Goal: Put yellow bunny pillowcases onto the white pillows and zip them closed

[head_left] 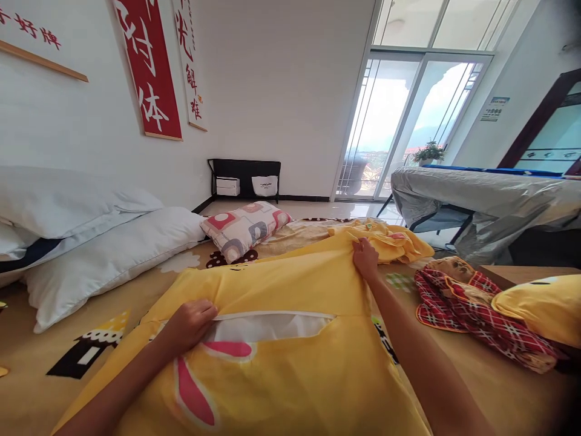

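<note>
A yellow pillowcase [290,284] with a pink-and-white rabbit-ear print lies spread across the bed in front of me. A long opening with a pale edge runs across it, and white fabric [267,327] shows inside. My left hand [195,321] is closed on the pillowcase at the left end of that opening. Farther away, at the right far corner, my right hand [365,257] pinches the yellow cloth and lifts it a little. A crumpled yellow cloth [385,239] with frilled edges lies just beyond my right hand.
White pillows [113,254] are heaped at the left by the wall. A patterned pillow [247,229] lies beyond the pillowcase. On the right are a red plaid cloth [481,321], a yellow plush-like item [544,306] and a table under a plastic sheet [490,194].
</note>
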The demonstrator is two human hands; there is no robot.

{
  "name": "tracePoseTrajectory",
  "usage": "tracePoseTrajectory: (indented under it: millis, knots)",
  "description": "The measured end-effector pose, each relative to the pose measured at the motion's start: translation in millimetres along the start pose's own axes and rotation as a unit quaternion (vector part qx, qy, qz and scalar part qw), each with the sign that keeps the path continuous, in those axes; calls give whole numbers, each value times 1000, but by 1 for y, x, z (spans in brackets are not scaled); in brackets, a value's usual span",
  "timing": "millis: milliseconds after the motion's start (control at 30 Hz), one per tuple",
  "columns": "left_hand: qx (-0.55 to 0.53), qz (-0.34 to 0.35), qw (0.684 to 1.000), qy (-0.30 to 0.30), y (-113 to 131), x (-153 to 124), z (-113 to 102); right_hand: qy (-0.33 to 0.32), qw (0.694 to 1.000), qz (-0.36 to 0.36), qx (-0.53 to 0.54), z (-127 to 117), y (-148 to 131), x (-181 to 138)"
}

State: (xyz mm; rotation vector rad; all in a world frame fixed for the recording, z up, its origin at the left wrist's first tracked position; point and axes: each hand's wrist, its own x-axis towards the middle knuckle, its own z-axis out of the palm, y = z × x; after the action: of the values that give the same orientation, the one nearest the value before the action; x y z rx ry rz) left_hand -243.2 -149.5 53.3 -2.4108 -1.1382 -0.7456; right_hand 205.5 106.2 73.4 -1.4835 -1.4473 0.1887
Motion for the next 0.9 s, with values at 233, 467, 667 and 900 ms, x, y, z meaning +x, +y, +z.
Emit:
tracePoseTrajectory:
  millis: [233, 467, 667, 900]
  knots:
    - [-15, -5, 997, -79, 8, 4, -18, 14, 998, -37, 49, -17, -28, -3]
    - [-51, -23, 988, -143, 54, 134, -67, -31, 979, -76, 185, -47, -74, -6]
    - [-274, -187, 943, -21, 79, 295, -15, -50, 943, -72, 321, -79, -131, -24]
    - [-565, -209, 794, -74, 107, 339, 30, -33, 925, 3, 378, -105, -126, -51]
